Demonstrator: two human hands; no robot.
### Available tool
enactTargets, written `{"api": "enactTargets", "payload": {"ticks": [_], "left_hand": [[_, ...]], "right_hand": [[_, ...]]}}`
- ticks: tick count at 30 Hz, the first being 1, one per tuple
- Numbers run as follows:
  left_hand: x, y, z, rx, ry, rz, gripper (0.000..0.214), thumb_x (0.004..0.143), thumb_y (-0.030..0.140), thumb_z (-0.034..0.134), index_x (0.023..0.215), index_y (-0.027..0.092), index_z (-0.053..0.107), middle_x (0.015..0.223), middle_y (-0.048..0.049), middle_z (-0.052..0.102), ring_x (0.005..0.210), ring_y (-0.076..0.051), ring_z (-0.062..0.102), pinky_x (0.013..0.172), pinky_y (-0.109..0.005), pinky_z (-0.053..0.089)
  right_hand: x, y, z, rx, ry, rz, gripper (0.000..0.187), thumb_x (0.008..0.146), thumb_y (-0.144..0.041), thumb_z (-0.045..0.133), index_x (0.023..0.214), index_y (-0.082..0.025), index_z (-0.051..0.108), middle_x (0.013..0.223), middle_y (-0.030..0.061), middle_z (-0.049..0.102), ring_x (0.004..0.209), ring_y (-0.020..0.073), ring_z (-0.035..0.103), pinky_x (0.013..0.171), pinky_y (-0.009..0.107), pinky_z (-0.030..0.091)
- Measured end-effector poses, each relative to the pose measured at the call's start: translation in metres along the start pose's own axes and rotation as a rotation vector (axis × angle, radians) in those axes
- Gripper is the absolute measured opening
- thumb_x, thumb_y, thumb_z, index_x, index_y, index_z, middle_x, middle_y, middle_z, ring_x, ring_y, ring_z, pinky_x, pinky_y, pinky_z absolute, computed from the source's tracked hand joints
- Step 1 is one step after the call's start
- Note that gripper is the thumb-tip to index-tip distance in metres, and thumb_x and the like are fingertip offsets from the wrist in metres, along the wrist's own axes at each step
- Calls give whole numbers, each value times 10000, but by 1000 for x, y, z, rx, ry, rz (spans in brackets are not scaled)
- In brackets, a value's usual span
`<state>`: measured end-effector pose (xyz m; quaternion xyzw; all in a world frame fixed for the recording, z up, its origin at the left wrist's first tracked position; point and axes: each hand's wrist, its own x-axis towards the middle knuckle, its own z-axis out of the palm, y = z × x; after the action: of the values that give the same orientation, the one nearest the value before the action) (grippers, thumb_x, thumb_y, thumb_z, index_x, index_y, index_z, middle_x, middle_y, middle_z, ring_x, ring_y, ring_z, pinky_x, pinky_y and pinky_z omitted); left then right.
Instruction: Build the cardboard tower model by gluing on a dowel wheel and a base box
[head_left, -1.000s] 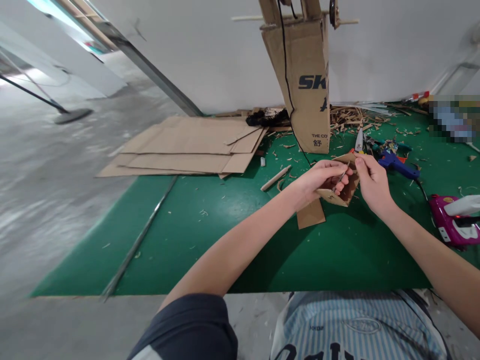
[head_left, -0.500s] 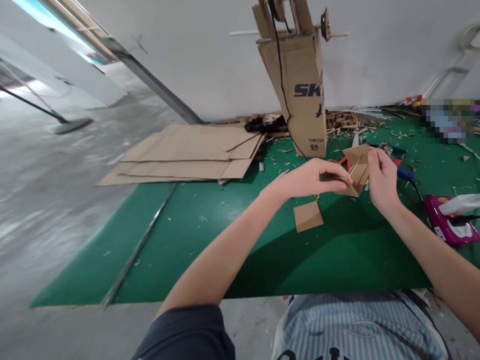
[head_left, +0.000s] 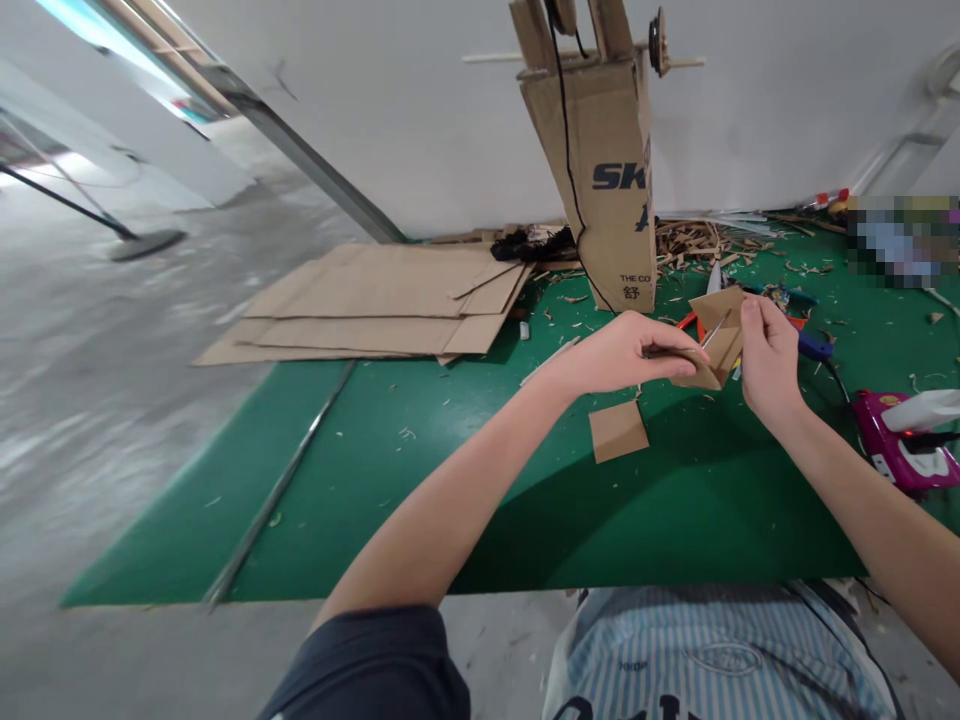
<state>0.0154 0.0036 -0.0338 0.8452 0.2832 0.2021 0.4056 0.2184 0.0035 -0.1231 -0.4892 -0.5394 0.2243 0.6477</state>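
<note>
My right hand [head_left: 772,355] pinches the upper right edge of a small brown cardboard piece [head_left: 721,352], which looks folded or made of joined panels. From the left, my left hand [head_left: 622,355] is closed around a slim, pointed metal tool [head_left: 718,328] whose tip lies over the cardboard; its exact kind is too small to tell. The fingers of that hand also touch the near cardboard panel. Both hands are above the green tabletop [head_left: 450,500]. Below them lies a loose cardboard square [head_left: 619,432].
Behind stands a tall cardboard structure [head_left: 607,180] with a rod and a black cord. Flat cardboard sheets [head_left: 360,300] are stacked to the left, near a metal strip [head_left: 289,480]. A magenta device [head_left: 892,440], a blue-handled tool [head_left: 814,345] and cardboard scraps [head_left: 690,243] lie right and behind.
The view has shifted very slightly. Both hands keep their grip, and the pointed tool stays over the cardboard with hardly any movement.
</note>
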Motion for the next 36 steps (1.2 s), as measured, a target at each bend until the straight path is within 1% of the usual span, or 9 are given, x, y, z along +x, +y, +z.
{"api": "enactTargets", "payload": {"ticks": [8, 13, 16, 18, 21, 24, 28, 32, 36], "left_hand": [[0, 0, -2, -8, 17, 6, 190, 888, 274, 654, 994, 196, 792, 889, -51, 779, 732, -126, 677, 665, -210, 490], [0, -3, 1, 5, 22, -10, 201, 883, 312, 664, 990, 201, 793, 874, -53, 764, 690, -116, 635, 637, -212, 468], [0, -4, 3, -52, 56, -23, 237, 873, 319, 670, 1042, 191, 776, 891, -53, 751, 697, -116, 619, 640, -216, 476], [-1, -3, 3, -99, 87, -24, 261, 873, 290, 656, 1088, 175, 750, 938, -59, 746, 766, -132, 643, 685, -225, 501], [-1, 0, 4, -81, 177, -54, 263, 875, 235, 623, 1108, 164, 721, 963, -63, 736, 839, -159, 665, 723, -239, 516], [-1, 5, 6, -24, 268, -94, 229, 878, 212, 608, 1081, 180, 710, 923, -59, 721, 846, -180, 672, 710, -244, 512], [-1, 15, 13, 112, 289, -115, 241, 905, 191, 571, 1125, 192, 670, 894, -53, 709, 837, -190, 673, 727, -260, 498], [-2, 20, 22, 315, 271, -169, 311, 935, 178, 534, 1237, 168, 609, 993, -91, 725, 889, -223, 681, 750, -289, 484], [-2, 13, 33, 454, 238, -218, 381, 962, 165, 465, 1336, 126, 527, 1024, -139, 725, 855, -247, 692, 723, -313, 486]], "right_hand": [[0, 0, -1, -16, 0, -8, 366, 991, -536, 468, 934, -240, 676, 882, 34, 691, 796, 180, 627, 690, 317, 497], [1, 3, -1, -87, -13, -23, 362, 1002, -531, 432, 1048, -251, 657, 1006, 65, 680, 911, 210, 632, 815, 383, 524], [-3, -5, -4, -203, 39, -126, 355, 992, -514, 453, 1197, -264, 601, 1185, 120, 602, 1037, 254, 595, 901, 464, 512], [-8, -15, -7, -258, 11, -245, 351, 992, -471, 462, 1267, -272, 553, 1261, 153, 540, 1093, 279, 570, 864, 474, 529], [-16, -31, -11, -341, -110, -471, 342, 978, -394, 490, 1300, -280, 517, 1239, 155, 547, 1183, 314, 544, 889, 511, 524], [-20, -38, -12, -462, -166, -620, 323, 936, -372, 561, 1247, -285, 550, 1157, 127, 608, 1115, 323, 588, 941, 557, 486], [-20, -37, -9, -536, -257, -666, 185, 939, -247, 558, 1102, -286, 636, 1018, 89, 688, 952, 274, 640, 861, 492, 516], [-19, -35, -8, -586, -289, -683, 213, 960, -201, 525, 1122, -258, 652, 1014, 97, 731, 918, 259, 663, 825, 453, 549], [-19, -36, -9, -638, -274, -717, 206, 971, -207, 514, 1121, -205, 655, 1018, 127, 745, 909, 261, 674, 791, 429, 563]]}}
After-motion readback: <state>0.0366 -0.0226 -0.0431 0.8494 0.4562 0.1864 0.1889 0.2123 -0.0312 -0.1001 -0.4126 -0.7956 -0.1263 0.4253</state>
